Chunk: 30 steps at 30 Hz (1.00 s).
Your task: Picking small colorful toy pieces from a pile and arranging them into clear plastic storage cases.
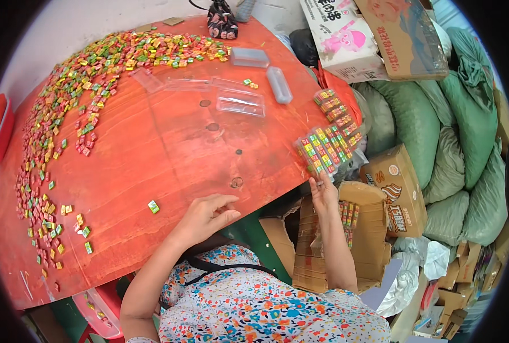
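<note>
My right hand point(324, 195) grips the near end of a clear plastic tray filled with small wrapped packs point(321, 151), at the table's right edge. The packs sit in rows of red, yellow and green. Another filled group of packs point(337, 113) lies just beyond it. My left hand point(206, 214) hovers at the table's near edge with nothing in it, its index finger and thumb stretched out to the right. A single green pack point(153, 206) lies left of that hand. A large heap of loose packs point(126, 54) spreads along the far and left sides of the red table point(169, 148).
Empty clear plastic boxes point(241, 104) lie toward the back of the table. An open cardboard box point(366, 260) with filled trays point(349, 214) inside stands below my right forearm. Green sacks point(409, 117) and cartons point(346, 43) pile up at the right. A flowered bag point(222, 22) sits far back.
</note>
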Available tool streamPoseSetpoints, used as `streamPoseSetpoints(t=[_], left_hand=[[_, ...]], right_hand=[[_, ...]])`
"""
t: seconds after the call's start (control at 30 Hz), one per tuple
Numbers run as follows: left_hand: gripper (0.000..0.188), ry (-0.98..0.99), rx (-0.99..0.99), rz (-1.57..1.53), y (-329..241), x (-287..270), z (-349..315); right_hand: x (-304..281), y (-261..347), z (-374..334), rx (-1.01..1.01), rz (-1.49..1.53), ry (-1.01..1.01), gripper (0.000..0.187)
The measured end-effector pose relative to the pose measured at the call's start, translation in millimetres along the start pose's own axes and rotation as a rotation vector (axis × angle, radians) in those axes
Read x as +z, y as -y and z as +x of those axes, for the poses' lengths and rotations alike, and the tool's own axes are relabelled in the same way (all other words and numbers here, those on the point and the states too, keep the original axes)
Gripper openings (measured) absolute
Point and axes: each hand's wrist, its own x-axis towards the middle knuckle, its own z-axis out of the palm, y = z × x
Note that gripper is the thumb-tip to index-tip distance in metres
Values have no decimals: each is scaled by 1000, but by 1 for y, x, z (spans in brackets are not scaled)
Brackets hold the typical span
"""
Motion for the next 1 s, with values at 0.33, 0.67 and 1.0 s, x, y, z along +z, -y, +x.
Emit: streamPoseSetpoints(t=[0.33, 0.67, 1.0], left_hand=[[26, -220, -12, -21, 9, -15, -46], [28, -539, 199, 485, 13, -27, -103], [35, -904, -151, 807, 56, -46, -205]], right_hand=[[33, -16, -88, 249, -672, 182, 42], [237, -39, 106, -1486, -1514, 825, 43], [211, -69, 63, -1285, -1447, 939, 42]])
